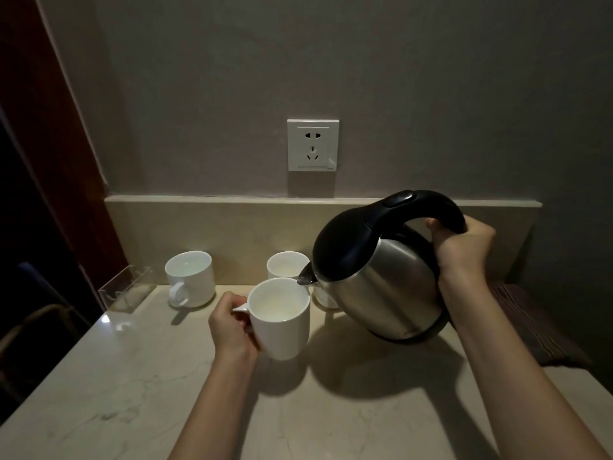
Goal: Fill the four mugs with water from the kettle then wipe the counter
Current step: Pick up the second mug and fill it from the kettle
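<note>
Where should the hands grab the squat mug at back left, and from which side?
By its handle. The squat mug stands upright on the counter with its loop handle turned toward the front and slightly left, facing the person. Coming in from the near side, fingers can hook through the loop. The clear acrylic holder on its left crowds a side approach.

a white wall socket [313,145], a clear acrylic holder [127,288] at left, a dark striped cloth [530,323] at right.
</note>
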The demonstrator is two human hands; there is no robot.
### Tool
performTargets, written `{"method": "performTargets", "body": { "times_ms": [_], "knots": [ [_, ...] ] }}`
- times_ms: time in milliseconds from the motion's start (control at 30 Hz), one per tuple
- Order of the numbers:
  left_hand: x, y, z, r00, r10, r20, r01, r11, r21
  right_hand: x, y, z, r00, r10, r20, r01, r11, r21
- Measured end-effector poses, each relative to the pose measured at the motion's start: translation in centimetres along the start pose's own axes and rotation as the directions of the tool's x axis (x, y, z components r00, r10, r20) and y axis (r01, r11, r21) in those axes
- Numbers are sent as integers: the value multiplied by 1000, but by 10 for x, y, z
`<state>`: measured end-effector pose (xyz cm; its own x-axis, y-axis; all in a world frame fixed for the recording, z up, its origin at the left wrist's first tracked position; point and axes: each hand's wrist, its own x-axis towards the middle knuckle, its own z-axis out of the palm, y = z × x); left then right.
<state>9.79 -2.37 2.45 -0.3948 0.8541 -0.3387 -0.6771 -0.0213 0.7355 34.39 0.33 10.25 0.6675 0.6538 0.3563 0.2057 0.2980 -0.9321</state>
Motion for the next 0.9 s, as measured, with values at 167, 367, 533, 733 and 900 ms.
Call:
{"method": "performTargets", "body": {
  "times_ms": [167, 367, 533, 733, 900],
  "knots": [
    [7, 0, -5, 1000, 6, -15, -6, 1000, -19, 1, -3, 5, 1000, -18, 14, 19, 999, -46],
    [9, 0, -7, 1000, 25, -7, -25, 999, -41, 0, -11, 6, 999, -31, 39, 34, 996, -88],
    [8, 1, -7, 1000, 26, 6, -26, 999, -33, -4, -19, 5, 998, -23, 54, 28, 995, -95],
    [7, 0, -10, 1000, 15, 9, -15, 999, -42, -8, -24, 0, 996, -37, 78, 44, 995, -95],
    [4, -1, -10, 1000, 9, 15, -9, 999, -52, -9, -27, -2, 995, -50, 82, 60, 990, -124]
  ]
}}
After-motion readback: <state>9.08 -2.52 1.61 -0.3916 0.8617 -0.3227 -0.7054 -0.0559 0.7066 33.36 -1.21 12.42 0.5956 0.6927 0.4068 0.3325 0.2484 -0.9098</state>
